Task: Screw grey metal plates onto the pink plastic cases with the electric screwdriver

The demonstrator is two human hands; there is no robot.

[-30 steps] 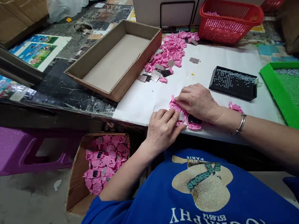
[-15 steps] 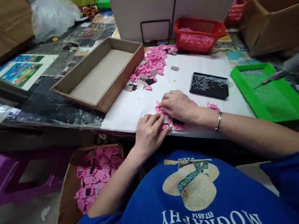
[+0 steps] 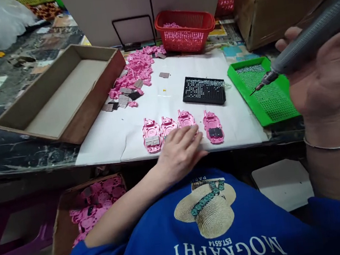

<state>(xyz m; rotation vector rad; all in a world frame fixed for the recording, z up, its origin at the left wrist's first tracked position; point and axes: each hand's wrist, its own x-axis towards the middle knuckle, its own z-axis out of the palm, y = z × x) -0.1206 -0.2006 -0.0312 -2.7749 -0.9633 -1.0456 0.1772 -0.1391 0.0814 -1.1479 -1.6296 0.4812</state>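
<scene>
Several pink plastic casings point(image 3: 151, 134) lie in a row along the near edge of the white work sheet. A grey plate sits in the leftmost one, and a black plate in the rightmost casing point(image 3: 212, 126). My left hand point(image 3: 181, 153) rests over the middle casings with its fingers stretched out, covering their lower parts. Raised at the right, my right hand point(image 3: 321, 75) is wrapped around a grey electric screwdriver point(image 3: 305, 42), whose bit points left over the green tray point(image 3: 265, 95). A black perforated tray point(image 3: 203, 90) holding small screws stands beyond the casings.
A pile of pink parts point(image 3: 139, 67) with loose plates point(image 3: 123, 100) lies beside a shallow cardboard box point(image 3: 69, 90). At the back stands a red basket point(image 3: 186, 30). A larger carton point(image 3: 284, 1) is at the right. Below the table edge, a box point(image 3: 56, 228) holds pink casings.
My right hand has left the casings, moved right and up, and taken hold of the hanging screwdriver. My left hand has shifted right along the row. The view has turned right.
</scene>
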